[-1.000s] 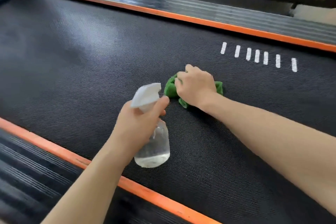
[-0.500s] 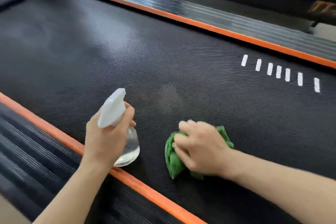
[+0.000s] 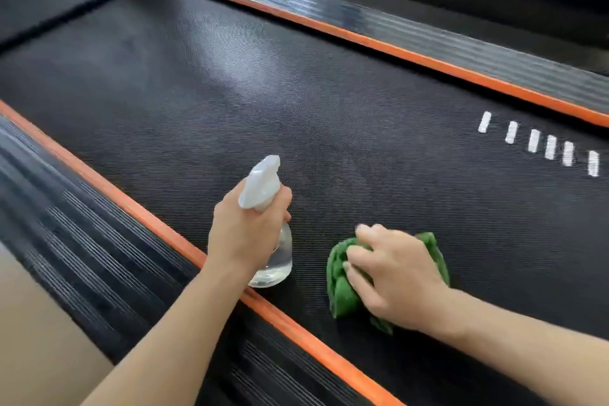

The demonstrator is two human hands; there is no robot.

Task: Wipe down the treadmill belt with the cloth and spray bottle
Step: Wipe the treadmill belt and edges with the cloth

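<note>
treadmill belt [image 3: 296, 92], a black, finely ribbed rubber surface between two orange edge strips, is in the middle of being wiped. it carries a dull sheen toward its far middle, but whether that is spray or only light i cannot tell, so how much is already clean is a guess; most of the length probably remains.

crumpled green cloth [image 3: 339, 290] lies pressed on the belt near the closer orange strip [image 3: 141, 211], under the right hand [image 3: 395, 277], whose curled fingers bunch it, green showing at both sides.

clear plastic spray bottle with a white trigger head [image 3: 263, 184] is upright in the left hand [image 3: 244, 234], fingers wrapped round its neck, just left of the cloth and apart from it, over the belt's near edge.
</note>
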